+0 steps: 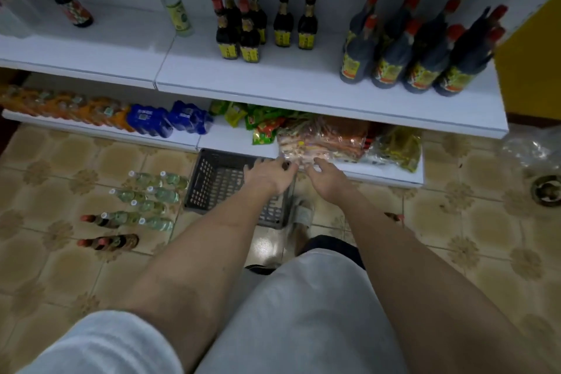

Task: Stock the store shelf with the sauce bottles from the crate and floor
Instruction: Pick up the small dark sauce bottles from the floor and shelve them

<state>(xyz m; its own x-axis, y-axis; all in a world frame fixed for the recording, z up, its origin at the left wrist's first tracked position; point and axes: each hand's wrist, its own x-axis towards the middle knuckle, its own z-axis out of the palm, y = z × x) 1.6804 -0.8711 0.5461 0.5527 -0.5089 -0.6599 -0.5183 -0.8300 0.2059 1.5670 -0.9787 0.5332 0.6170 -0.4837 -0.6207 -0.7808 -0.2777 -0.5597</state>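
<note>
My left hand (pixel 267 174) hangs over the far right corner of a grey plastic crate (pixel 212 182) on the floor. Its fingers curl down at the rim, and the frame does not show whether they grip anything. My right hand (pixel 326 176) is just right of the crate with fingers spread and nothing in it. The visible part of the crate holds no bottles. Left of it, clear white-capped bottles (pixel 151 191) and dark red-capped sauce bottles (pixel 109 241) lie on the tiles. The white shelf (pixel 273 82) above carries small dark sauce bottles (pixel 243 27) and larger dark ones (pixel 425 51).
A lone dark bottle (pixel 65 0) and a clear bottle (pixel 174 0) stand at the shelf's left. The bottom shelf holds orange and blue packs (pixel 151 120) and snack bags (pixel 321 138). My sandalled foot (pixel 302 215) is beside the crate. A floor drain (pixel 546 190) is at the right.
</note>
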